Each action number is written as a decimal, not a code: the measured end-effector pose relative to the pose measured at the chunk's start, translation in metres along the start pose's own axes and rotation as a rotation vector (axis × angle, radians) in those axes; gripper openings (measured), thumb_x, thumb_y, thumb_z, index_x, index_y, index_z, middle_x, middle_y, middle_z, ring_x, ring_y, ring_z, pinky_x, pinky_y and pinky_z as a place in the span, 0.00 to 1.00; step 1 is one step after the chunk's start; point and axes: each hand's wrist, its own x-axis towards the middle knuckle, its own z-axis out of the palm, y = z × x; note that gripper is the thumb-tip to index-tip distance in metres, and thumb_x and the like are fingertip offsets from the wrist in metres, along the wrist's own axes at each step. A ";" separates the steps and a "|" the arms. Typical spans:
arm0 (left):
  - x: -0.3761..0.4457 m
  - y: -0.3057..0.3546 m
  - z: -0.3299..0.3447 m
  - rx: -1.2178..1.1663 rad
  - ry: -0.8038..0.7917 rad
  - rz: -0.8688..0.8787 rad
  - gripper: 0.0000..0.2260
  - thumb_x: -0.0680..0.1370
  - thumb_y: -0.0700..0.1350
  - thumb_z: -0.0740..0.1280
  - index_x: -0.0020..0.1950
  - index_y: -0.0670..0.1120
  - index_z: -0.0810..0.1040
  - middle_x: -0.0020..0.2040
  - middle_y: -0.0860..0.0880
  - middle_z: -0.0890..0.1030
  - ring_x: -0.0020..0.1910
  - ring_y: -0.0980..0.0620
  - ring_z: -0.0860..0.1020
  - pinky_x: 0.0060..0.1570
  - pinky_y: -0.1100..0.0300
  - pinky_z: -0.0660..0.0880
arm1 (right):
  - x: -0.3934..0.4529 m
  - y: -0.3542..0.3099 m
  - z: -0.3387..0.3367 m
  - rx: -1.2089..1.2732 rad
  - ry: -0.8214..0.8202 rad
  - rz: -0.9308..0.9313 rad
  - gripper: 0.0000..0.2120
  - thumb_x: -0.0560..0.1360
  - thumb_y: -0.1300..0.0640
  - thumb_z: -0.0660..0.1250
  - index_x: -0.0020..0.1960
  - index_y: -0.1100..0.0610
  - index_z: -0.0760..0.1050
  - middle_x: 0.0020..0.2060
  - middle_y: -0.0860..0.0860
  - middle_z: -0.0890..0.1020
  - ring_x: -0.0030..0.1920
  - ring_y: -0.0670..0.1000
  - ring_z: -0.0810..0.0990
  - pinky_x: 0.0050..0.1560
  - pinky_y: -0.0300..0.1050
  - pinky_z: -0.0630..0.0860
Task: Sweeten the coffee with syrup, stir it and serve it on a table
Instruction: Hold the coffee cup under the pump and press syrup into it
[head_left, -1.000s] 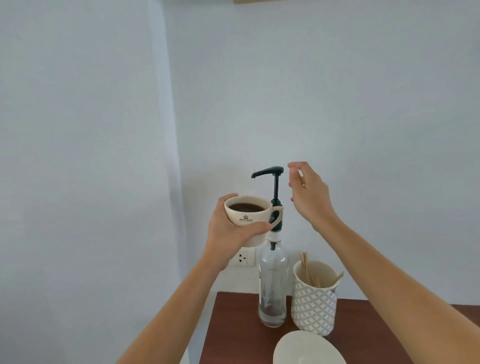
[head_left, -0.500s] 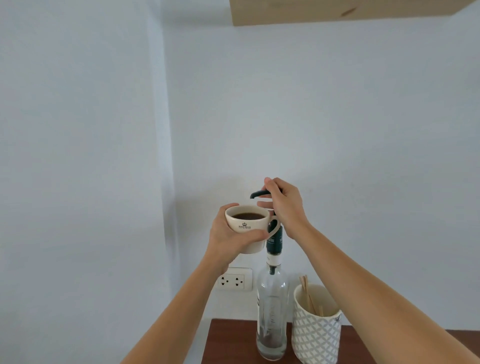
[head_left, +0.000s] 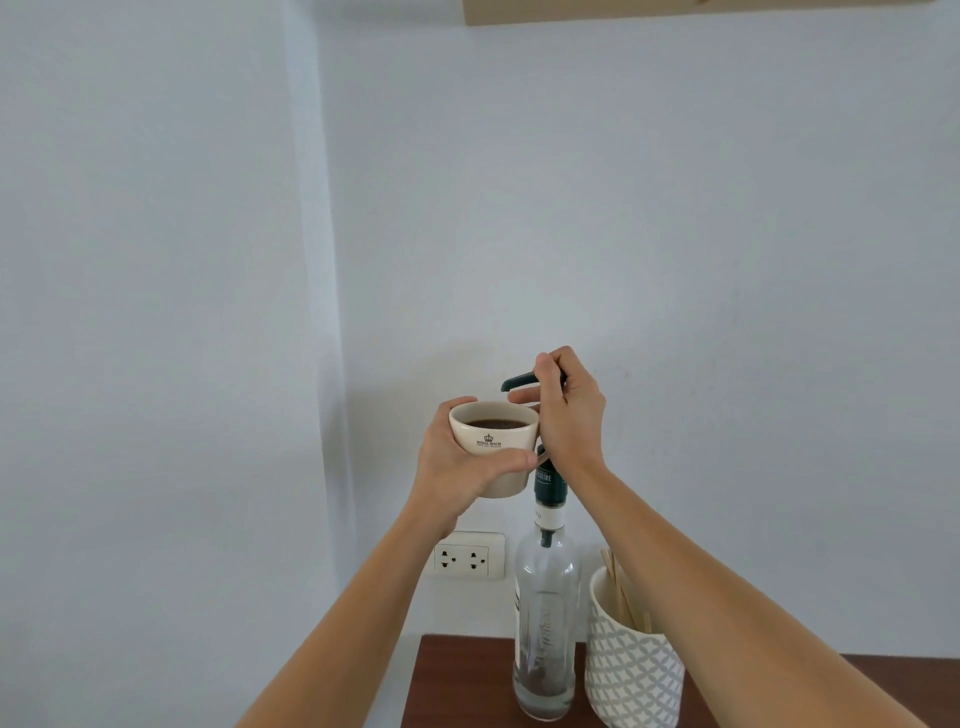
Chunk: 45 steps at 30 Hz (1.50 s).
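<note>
Head view: right hand (head_left: 569, 410), hovering free 1 second ago, now clamps the pump head (head_left: 517, 382) and presses. Left hand (head_left: 467, 457) grips the coffee cup (head_left: 493, 441) under the spout, at 10 o'clock of the syrup bottle (head_left: 545, 613) on the desk (head_left: 457, 680). Sweetening appears underway.

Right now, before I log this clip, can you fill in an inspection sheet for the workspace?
Surface: dark brown wooden table, only its back edge in view.
Job's things: cream ceramic cup of dark coffee held under the dark green pump spout; clear glass syrup bottle upright, nearly empty.
Clutter: white patterned ceramic holder with wooden stir sticks, right of the bottle.
Hands: left hand wraps the cup; right hand grips the pump head.
Cables: nothing seen.
Surroundings: white wall, double wall socket, pale wooden shelf overhead.
</note>
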 end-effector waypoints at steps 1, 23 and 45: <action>0.000 0.000 0.000 -0.001 0.000 -0.001 0.44 0.48 0.52 0.81 0.64 0.53 0.73 0.53 0.52 0.83 0.49 0.55 0.82 0.43 0.61 0.78 | 0.000 0.000 0.000 -0.002 0.004 -0.006 0.14 0.82 0.54 0.59 0.41 0.62 0.68 0.31 0.55 0.82 0.36 0.50 0.87 0.36 0.44 0.75; 0.002 0.001 0.003 -0.019 0.018 -0.009 0.43 0.47 0.52 0.80 0.62 0.54 0.73 0.52 0.53 0.83 0.48 0.56 0.82 0.42 0.61 0.78 | 0.002 0.000 0.001 -0.089 0.019 -0.100 0.13 0.81 0.62 0.55 0.37 0.60 0.67 0.21 0.38 0.79 0.31 0.44 0.85 0.31 0.32 0.72; 0.003 0.000 0.003 -0.024 0.019 -0.015 0.39 0.49 0.49 0.81 0.58 0.55 0.73 0.52 0.52 0.83 0.48 0.55 0.82 0.42 0.61 0.78 | 0.001 0.004 0.003 -0.119 0.042 -0.128 0.13 0.79 0.63 0.54 0.36 0.58 0.66 0.22 0.39 0.80 0.32 0.45 0.86 0.43 0.45 0.75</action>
